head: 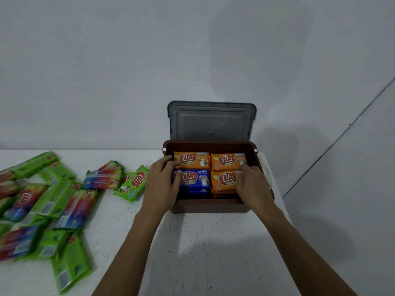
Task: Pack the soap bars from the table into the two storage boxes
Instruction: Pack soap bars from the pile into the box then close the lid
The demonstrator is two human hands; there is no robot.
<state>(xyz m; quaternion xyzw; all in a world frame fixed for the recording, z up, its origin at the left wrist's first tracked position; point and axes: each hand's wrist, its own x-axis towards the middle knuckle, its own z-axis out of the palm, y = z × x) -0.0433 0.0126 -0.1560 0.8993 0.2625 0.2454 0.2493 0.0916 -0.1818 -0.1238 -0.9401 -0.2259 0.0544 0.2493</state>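
White speckled table (pixel 213 242): left hand (pixel 162 180) gripping blue soap bar (pixel 193 180), right hand (pixel 251 184) pressing orange soap bar (pixel 224 180) inside brown storage box (pixel 213 207); best seated flat, snug between palms.

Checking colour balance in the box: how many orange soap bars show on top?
3: orange bar back left, one back right, one front right under the right hand. Lower layers may hide more.

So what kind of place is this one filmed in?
Hard to say; probably a bare indoor room used for packing. A plain wall, a white table, a brown storage box and loose soap bars, no furnishings.
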